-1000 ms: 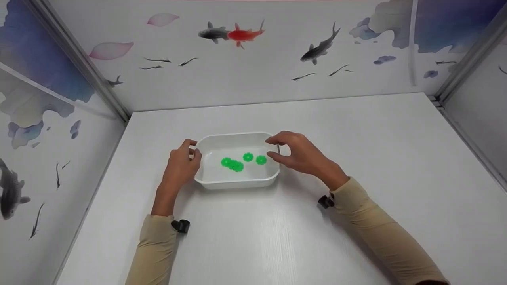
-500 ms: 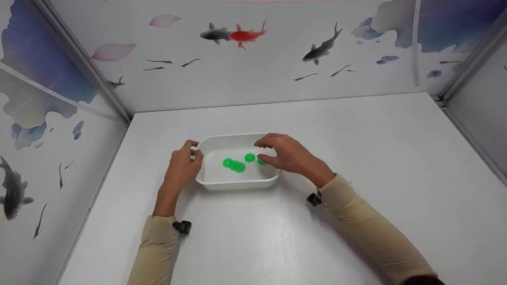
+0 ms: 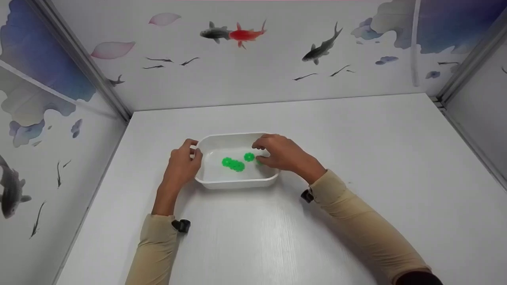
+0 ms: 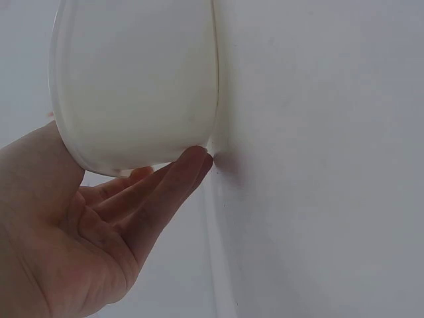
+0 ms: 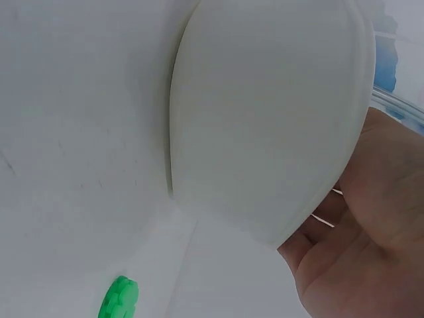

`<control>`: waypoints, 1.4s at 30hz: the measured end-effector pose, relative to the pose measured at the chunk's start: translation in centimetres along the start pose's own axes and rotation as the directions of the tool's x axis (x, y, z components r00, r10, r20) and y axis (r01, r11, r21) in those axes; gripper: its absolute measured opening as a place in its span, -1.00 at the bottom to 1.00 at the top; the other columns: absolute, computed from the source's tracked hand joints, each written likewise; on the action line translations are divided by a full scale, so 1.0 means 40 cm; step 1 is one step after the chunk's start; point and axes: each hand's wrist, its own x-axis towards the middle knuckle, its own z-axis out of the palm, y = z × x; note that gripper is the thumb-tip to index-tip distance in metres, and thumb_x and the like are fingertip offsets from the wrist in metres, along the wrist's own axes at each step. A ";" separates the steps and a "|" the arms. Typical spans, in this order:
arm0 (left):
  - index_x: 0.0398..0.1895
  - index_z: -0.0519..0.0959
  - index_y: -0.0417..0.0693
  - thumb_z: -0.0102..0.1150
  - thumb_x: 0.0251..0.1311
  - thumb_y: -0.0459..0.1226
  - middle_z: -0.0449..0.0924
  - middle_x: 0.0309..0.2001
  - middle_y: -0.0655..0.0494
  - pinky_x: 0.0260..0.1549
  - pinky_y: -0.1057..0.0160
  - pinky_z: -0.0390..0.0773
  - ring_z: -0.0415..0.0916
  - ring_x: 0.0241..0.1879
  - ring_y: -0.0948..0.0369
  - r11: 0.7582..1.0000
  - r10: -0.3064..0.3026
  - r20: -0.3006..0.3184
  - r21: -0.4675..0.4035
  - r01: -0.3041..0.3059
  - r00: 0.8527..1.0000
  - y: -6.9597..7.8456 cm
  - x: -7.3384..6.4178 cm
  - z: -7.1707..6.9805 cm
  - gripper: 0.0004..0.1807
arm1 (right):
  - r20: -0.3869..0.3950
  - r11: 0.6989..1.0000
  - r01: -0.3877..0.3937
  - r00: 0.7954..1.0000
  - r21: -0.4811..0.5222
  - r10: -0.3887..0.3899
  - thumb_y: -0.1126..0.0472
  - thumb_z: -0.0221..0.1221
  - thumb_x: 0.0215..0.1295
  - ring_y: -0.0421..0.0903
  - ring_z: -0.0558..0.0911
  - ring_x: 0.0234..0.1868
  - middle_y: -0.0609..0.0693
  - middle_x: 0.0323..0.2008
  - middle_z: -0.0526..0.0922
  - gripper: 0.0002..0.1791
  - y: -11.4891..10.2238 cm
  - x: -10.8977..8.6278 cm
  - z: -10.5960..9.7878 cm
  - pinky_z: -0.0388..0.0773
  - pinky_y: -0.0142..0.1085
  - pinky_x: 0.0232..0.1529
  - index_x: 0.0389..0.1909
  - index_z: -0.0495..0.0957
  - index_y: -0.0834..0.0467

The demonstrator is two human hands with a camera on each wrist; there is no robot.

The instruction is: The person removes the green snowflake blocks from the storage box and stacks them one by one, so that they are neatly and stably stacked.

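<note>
In the head view my left hand (image 3: 181, 164) grips the left end of a white rectangular plastic tray (image 3: 233, 184). Its thumb is at the rim and its fingers lie along the outer end wall (image 4: 139, 86). Over the tray's right end reaches my right hand (image 3: 283, 153), thumb and fingertips apart. Several green flower-shaped discs lie in the tray: an overlapping cluster (image 3: 233, 164), a single disc (image 3: 249, 157) by the right fingertips, and another mostly hidden under the right thumb. From the right wrist, the tray's outer wall (image 5: 265, 119) hides these fingertips.
A green scalloped piece (image 5: 119, 299) shows on the table near the tray in the right wrist view; I cannot find it in the head view. The white table (image 3: 245, 237) meets a fish-patterned back wall (image 3: 253, 75) and side panels.
My right hand has moved left from the tray's right rim to inside it, covering most of the rightmost green disc. My left hand keeps its hold on the tray.
</note>
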 end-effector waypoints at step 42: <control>0.53 0.41 -0.11 -0.06 0.66 -0.15 0.69 0.28 -0.23 0.08 -0.06 0.76 0.75 0.14 -0.07 0.999 -0.040 0.002 0.010 0.040 0.999 0.007 0.000 0.002 -0.50 | 0.183 0.943 -0.139 0.963 -0.301 0.200 0.28 0.42 0.38 -0.04 0.51 -0.20 0.10 -0.13 0.71 -0.84 -0.054 0.054 0.007 0.72 -0.04 0.02 -0.07 0.78 0.20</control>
